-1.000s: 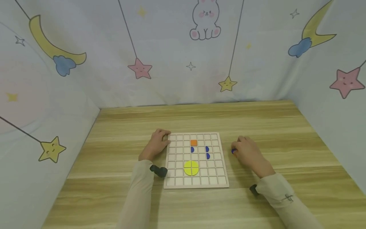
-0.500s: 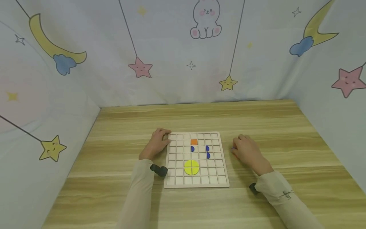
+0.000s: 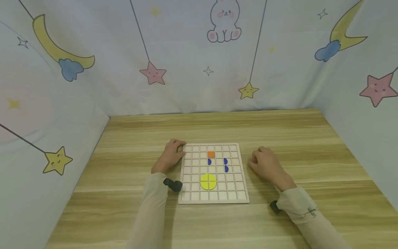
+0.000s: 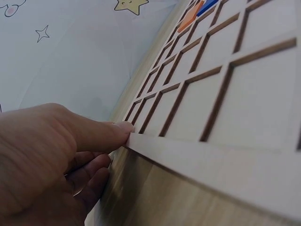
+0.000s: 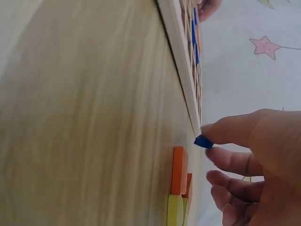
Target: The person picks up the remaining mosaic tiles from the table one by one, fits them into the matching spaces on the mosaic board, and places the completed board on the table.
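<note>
A pale wooden grid board lies on the table between the hands. In its squares sit an orange square piece, several blue half-round pieces and yellow pieces that form a disc. My left hand rests at the board's far left side; a fingertip touches the rim in the left wrist view. Right of the board, my right hand pinches a small blue block between thumb and finger, above the table; the hand hides this block in the head view.
Beside my right hand, orange blocks and yellow blocks lie on the table, mostly covered by the hand from above. Wood-grain tabletop surrounds the board. A printed curtain encloses the back and sides.
My right hand has shifted slightly left, and the blue piece that showed at its fingertips is now hidden from the head view. My left hand and the board have stayed put.
</note>
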A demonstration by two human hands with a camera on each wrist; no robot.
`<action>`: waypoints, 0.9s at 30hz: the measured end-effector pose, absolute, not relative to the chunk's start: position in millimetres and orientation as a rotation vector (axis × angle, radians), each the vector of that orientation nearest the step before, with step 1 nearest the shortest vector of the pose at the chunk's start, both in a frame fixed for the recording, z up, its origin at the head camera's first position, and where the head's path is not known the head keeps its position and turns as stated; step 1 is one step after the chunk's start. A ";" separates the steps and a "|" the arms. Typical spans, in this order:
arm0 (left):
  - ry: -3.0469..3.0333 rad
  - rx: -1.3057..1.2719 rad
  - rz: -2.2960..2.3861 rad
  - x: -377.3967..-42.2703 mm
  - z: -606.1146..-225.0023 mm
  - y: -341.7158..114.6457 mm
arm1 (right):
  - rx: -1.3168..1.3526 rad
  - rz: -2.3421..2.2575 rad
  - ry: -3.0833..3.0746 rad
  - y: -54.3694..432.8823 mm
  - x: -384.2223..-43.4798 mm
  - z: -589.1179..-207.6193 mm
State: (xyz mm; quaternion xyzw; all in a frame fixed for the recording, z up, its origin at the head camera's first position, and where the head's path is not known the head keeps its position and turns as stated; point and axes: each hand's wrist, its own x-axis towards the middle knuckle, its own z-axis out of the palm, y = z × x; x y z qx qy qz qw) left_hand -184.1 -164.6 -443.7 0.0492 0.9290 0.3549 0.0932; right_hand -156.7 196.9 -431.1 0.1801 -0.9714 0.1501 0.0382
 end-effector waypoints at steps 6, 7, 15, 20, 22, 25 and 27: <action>2.757 0.137 1.062 -184.7 -444.4 -165.3 | 0.470 0.668 -2.899 187.6 -158.2 -433.6; 2.757 0.137 1.062 -184.7 -444.6 -165.4 | 0.457 0.699 -2.882 185.2 -158.2 -433.4; 2.753 0.125 1.061 -185.1 -445.5 -165.6 | 0.393 0.845 -2.836 162.0 -155.0 -433.2; 2.747 0.122 1.070 -185.1 -446.7 -165.8 | 0.385 0.900 -2.830 147.9 -151.7 -436.3; 2.738 0.110 1.074 -185.0 -446.9 -165.6 | 0.383 0.896 -2.837 142.7 -150.5 -437.4; 2.741 0.110 1.070 -185.4 -446.9 -165.5 | 0.384 0.881 -2.843 134.7 -149.3 -437.6; 2.747 0.111 1.068 -186.2 -446.9 -165.6 | 0.385 0.887 -2.846 129.3 -148.9 -437.7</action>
